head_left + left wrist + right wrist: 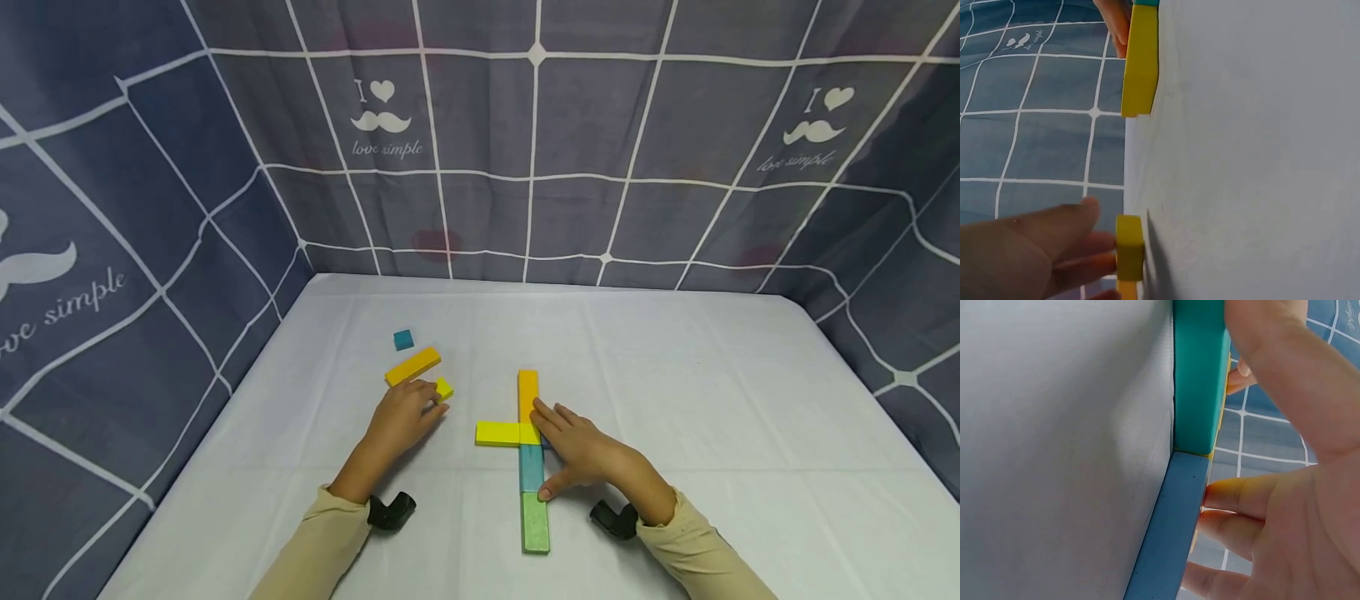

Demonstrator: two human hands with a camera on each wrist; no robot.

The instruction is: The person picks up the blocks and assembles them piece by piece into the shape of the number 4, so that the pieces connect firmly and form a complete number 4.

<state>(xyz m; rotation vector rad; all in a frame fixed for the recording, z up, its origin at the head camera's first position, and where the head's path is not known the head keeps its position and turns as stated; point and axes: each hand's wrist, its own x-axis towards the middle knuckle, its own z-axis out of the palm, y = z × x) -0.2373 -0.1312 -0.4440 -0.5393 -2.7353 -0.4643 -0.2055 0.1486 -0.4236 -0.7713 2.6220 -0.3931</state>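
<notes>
Left of the block cross [532, 468], a blue block [403, 340] and an orange bar [413, 366] are seen; nearer it, a small yellow block [446, 389] is touched by the left hand [397, 417], fingers loosely bent, thumb apart. The cross's right side is touched by the right hand [587, 450], fingers spread, nothing gripped.

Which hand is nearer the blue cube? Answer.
Left. In the head view, the left hand is below the cube; the right hand is farther off, at the joined blocks.
</notes>
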